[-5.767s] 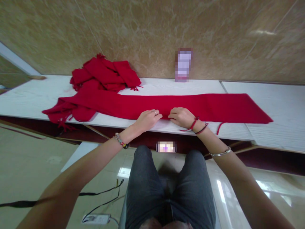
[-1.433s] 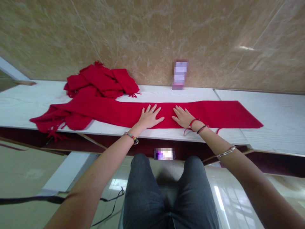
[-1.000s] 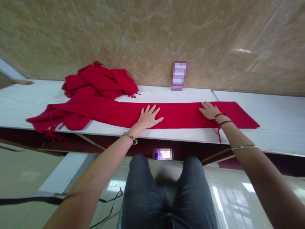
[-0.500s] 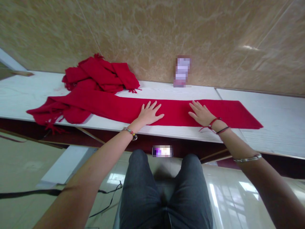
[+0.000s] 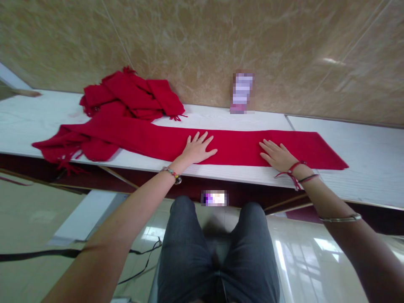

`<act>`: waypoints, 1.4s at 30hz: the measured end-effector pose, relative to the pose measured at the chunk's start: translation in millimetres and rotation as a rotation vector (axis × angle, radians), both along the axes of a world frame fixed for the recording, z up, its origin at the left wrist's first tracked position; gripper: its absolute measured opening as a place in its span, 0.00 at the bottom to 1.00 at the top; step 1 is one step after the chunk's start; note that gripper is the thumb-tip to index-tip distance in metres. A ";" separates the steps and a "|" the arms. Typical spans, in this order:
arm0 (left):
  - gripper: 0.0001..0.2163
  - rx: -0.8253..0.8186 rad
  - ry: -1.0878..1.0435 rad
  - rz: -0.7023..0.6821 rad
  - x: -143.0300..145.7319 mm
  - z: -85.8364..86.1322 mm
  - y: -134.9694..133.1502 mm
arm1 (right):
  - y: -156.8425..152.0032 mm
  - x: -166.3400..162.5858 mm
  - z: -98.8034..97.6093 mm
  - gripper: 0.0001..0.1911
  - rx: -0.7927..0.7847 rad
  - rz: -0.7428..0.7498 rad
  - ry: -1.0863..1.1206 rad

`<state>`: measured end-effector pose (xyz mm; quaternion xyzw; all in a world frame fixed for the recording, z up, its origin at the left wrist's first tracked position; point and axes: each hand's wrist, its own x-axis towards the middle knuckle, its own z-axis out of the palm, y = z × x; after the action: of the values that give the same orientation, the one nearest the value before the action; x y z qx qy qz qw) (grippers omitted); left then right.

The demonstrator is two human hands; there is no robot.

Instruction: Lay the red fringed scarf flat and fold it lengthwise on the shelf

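Observation:
A long red scarf (image 5: 236, 147) lies stretched along the white table (image 5: 202, 118). Its right part is flat and smooth, ending in a slanted edge; the left end is bunched, with fringe hanging over the front edge. My left hand (image 5: 197, 149) rests flat on the middle of the scarf, fingers spread. Farther right, my right hand (image 5: 277, 155) lies palm down on the same cloth with its fingers stretched out. Neither hand grips the fabric. A crumpled heap of red fringed cloth (image 5: 132, 94) sits behind the scarf's left part, touching it.
A marbled wall (image 5: 202, 50) rises directly behind the table. A blurred-out phone-like object (image 5: 242, 92) leans against it. Another blurred bright object (image 5: 214, 198) is below the front edge, above my knees. A black strap (image 5: 41, 255) crosses at lower left.
My right hand has slid to the right along the scarf, away from my left hand. My left hand stays in the same place on the cloth.

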<state>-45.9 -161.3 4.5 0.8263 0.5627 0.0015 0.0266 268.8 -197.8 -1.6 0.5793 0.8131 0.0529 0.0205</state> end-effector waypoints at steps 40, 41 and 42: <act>0.33 -0.019 -0.016 0.001 0.3 2.3 -0.4 | 7.4 -4.1 8.2 0.29 0.006 0.014 0.245; 0.33 -0.016 -0.013 0.002 0.3 2.3 -0.4 | 7.3 -16.6 7.9 0.29 0.006 0.049 0.227; 0.33 -0.014 -0.011 0.000 0.3 2.4 -0.5 | 7.5 -27.5 6.7 0.29 0.002 0.074 0.204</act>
<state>-45.6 -161.8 7.0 0.8259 0.5627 0.0019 0.0353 241.3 -190.3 5.1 0.5513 0.8318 -0.0045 -0.0649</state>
